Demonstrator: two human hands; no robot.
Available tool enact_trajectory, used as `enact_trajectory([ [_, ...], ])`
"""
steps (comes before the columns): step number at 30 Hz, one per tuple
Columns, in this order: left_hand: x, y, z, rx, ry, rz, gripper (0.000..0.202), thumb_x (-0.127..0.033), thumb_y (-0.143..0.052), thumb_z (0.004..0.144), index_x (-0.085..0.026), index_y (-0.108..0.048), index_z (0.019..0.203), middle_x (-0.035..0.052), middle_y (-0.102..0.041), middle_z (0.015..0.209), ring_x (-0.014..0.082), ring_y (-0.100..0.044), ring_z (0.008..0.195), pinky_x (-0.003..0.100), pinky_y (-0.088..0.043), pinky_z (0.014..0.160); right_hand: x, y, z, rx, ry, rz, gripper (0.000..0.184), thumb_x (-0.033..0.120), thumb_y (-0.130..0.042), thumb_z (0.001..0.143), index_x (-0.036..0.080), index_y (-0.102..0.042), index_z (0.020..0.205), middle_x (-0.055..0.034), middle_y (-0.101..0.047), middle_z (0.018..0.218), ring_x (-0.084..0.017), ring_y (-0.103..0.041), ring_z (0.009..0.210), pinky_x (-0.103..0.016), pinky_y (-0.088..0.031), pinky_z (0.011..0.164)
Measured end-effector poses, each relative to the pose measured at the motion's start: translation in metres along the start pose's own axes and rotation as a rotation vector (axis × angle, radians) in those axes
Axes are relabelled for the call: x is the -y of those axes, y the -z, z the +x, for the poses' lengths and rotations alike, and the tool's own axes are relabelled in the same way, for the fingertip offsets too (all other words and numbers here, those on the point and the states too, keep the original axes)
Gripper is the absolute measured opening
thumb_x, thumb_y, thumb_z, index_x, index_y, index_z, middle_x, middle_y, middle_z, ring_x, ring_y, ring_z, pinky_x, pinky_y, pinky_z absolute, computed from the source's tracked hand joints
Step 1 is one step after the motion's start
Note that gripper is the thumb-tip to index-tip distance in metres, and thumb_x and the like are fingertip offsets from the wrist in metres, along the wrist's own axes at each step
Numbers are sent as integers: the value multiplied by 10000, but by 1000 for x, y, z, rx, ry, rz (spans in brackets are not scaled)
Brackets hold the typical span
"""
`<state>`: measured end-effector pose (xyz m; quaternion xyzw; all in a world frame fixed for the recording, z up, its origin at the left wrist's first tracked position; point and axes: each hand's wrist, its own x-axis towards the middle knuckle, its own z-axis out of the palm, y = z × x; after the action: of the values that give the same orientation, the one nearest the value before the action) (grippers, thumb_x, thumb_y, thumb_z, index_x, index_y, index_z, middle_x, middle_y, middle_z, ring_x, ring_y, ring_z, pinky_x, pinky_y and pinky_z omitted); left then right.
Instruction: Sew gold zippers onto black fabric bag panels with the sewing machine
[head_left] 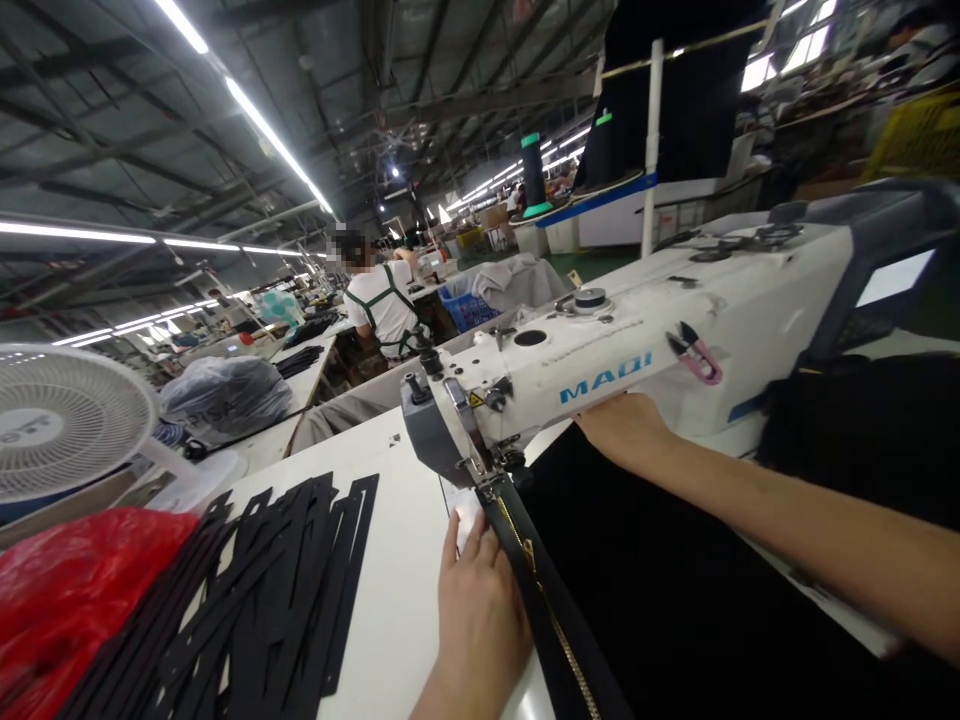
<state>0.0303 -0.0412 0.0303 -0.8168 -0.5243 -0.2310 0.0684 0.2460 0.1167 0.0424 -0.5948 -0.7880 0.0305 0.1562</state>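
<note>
A white sewing machine [615,350] with blue lettering stands on the table, its needle area over a black strip with a gold zipper [559,625]. The metal zipper pull [529,552] lies a little this side of the presser foot. My left hand [480,610] rests flat at the strip's left edge, fingers stretched toward the needle plate; its thumb is hidden. Under the machine's arm reaches my right hand [626,425], above a large piece of black fabric [637,560]. The machine arm and shadow hide its fingers.
Several black fabric strips [285,590] are piled on the white table at left, beside a red plastic bag [82,600] and a white fan [67,425]. Pink-handled snips [697,358] rest on the machine. A person in a white shirt [382,305] sits ahead.
</note>
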Motion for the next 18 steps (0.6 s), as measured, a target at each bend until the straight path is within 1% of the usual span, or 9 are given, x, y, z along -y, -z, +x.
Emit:
enact_trajectory([
  [2,1,-1,1,14,24,-6,421,-87,-469,697,-183,-630,1074,83,-663,1094,274,-518,1153,545,-253,1072,1,-5,1,10,-2,-63,329,208,-324,943,117,-629,1027,-173,-650,1012,-307,-575,999,-415,-414,815],
  [5,0,-1,2,62,56,11,466,-75,-464,689,-176,-612,1119,81,-643,1137,272,-502,1171,532,-254,1076,-6,-16,4,45,-21,-133,353,265,-347,946,117,-664,900,-162,-678,853,-307,-626,855,-400,-442,720],
  [7,-2,0,1,80,76,20,478,-61,-461,680,-174,-609,1120,80,-642,1137,272,-499,1171,529,-257,1074,-10,-20,7,46,-22,-161,373,288,-361,945,103,-669,846,-169,-674,798,-315,-634,787,-405,-449,672],
  [10,-3,1,0,70,103,10,464,-43,-462,679,-192,-609,1093,65,-644,1120,269,-501,1158,535,-277,1058,-2,-16,5,-14,40,-175,329,164,-345,927,43,-650,900,-224,-653,849,-327,-615,842,-457,-431,745],
  [12,-4,1,-2,44,113,-8,427,-47,-472,688,-199,-603,1065,60,-638,1114,267,-510,1138,540,-301,1038,15,-10,-7,-61,146,-162,301,86,-338,898,18,-622,969,-250,-627,954,-319,-577,951,-477,-386,856],
  [14,-4,0,-4,-7,134,-22,356,-59,-485,698,-180,-592,1016,76,-635,1069,259,-550,1057,533,-355,999,38,-8,-29,-76,311,-123,260,118,-391,891,61,-605,1027,-202,-606,1065,-276,-536,1038,-420,-362,939],
  [15,-3,-1,-5,-47,150,-21,324,-71,-493,702,-162,-579,1002,93,-628,1045,258,-565,1012,525,-393,965,49,-9,-41,-66,408,-87,238,183,-435,895,115,-601,1051,-139,-607,1096,-233,-531,1050,-354,-376,950],
  [16,-2,-2,-6,-92,167,-15,310,-83,-502,704,-143,-563,1003,112,-618,1033,261,-571,984,516,-429,929,60,-11,-52,-62,521,-28,245,202,-442,895,143,-585,1084,-101,-598,1128,-200,-515,1082,-313,-369,975],
  [18,2,-6,-8,-159,156,5,346,-89,-502,701,-119,-532,1044,143,-597,1063,274,-563,1003,515,-458,900,75,-18,-70,-80,717,187,291,149,-376,900,125,-565,1120,-104,-575,1175,-179,-492,1128,-309,-356,1011],
])
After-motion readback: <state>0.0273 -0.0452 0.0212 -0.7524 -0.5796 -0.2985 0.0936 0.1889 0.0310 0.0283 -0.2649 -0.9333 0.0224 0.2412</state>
